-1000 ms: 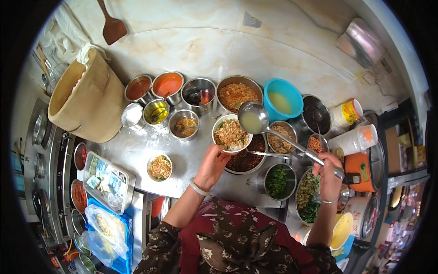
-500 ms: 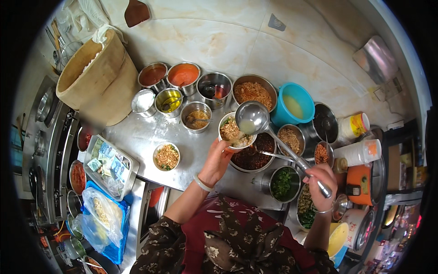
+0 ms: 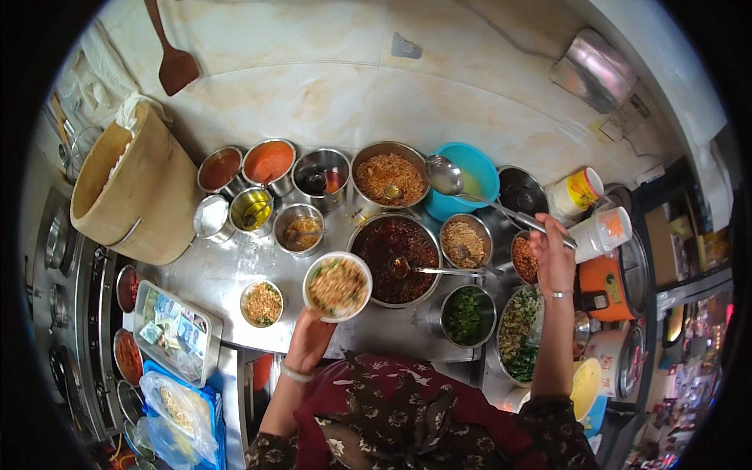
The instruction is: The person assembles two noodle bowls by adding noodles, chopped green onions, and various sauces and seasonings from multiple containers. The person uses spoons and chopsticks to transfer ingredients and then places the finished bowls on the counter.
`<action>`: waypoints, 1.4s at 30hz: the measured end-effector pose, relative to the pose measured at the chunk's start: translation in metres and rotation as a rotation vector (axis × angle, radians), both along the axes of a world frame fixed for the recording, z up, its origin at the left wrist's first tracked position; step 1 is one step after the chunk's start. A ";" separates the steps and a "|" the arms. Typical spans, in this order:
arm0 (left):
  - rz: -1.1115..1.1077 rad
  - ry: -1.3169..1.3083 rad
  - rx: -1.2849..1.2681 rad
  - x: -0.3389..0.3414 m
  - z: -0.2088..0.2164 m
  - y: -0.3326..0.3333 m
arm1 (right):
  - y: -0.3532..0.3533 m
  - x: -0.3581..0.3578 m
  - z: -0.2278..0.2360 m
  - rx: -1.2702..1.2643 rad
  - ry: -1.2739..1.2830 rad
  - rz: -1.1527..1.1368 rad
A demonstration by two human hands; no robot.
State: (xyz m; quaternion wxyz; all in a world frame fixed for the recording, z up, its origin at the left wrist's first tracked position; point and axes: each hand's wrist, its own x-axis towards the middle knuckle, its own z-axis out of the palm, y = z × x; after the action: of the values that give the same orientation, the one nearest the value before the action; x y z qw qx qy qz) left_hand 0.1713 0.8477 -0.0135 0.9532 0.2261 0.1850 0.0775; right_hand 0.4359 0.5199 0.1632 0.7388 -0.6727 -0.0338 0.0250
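Note:
My left hand (image 3: 312,338) is closed on a white bowl (image 3: 338,287) of chopped, light-brown topping with some green, held up over the counter's front part. The topping looks smeared by motion. My right hand (image 3: 554,254) grips the long handle of a steel ladle (image 3: 445,175), whose bowl is over the left rim of a turquoise bucket (image 3: 489,178) holding pale liquid. Between my hands stands a wide steel pot of dark red chili oil (image 3: 380,235) with a spoon in it. A second filled white bowl (image 3: 262,303) rests on the counter, left of the held one.
Steel pots of sauces (image 3: 269,161) and a pot of brown crumbs (image 3: 389,174) line the wall. Chopped greens (image 3: 468,315) sit near my right arm. At left are a wooden barrel (image 3: 133,196), a tray of banknotes (image 3: 177,330) and a blue crate (image 3: 184,415).
The ladle has moved from over the held bowl to the turquoise bucket, its bowl no longer touching my left side. My left hand has drawn the white bowl leftward and nearer to me.

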 end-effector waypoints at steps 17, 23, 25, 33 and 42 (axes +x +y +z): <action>0.087 0.214 -0.013 -0.084 -0.104 0.009 | 0.034 0.081 -0.122 -0.734 -0.759 0.032; 0.080 0.246 0.092 -0.065 -0.092 0.019 | 0.022 0.087 -0.117 -0.453 -0.345 -0.114; 0.102 0.262 0.054 -0.063 -0.090 0.023 | 0.015 0.083 -0.107 -0.387 -0.281 -0.102; 0.555 0.406 -0.006 -0.078 -0.097 0.039 | 0.007 0.025 -0.029 -0.270 -0.227 -0.042; 0.787 0.558 0.002 -0.073 -0.089 0.051 | 0.063 -0.052 -0.028 -0.161 -0.010 0.287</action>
State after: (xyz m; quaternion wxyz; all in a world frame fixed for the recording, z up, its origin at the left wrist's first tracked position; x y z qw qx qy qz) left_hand 0.0986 0.8988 -0.1022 0.7654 0.1521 0.5050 0.3689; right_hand 0.3840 0.5826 0.1355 0.6711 -0.7181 -0.1310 0.1296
